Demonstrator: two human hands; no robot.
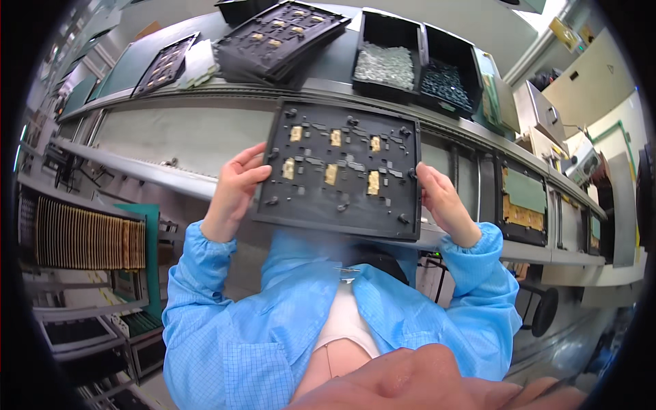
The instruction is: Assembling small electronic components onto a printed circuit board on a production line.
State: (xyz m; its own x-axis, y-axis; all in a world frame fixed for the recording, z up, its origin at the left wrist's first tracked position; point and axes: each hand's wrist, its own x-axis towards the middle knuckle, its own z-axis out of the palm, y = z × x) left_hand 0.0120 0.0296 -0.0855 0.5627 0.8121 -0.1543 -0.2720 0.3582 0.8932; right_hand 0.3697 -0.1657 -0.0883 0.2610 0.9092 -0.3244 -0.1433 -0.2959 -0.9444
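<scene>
Between my two hands I hold a flat black fixture tray [314, 208], slightly tilted, over the near edge of the conveyor. Its top carries several gold-coloured pieces [331, 174] in two rows, with small black clamp knobs along its edges and middle. My left hand [239, 181] grips the left side, thumb near the edge and fingers partly behind it. On the opposite side, my right hand [441, 198] closes round the edge, its fingertips mostly hidden.
Beyond the conveyor rail [314, 87] lies a stack of similar black trays [280, 37]. Right of it stand a black bin of clear small parts [386, 65] and a bin of dark parts [444, 82]. A rack of upright boards [89, 236] is at left; a framed board [525, 208] sits at right.
</scene>
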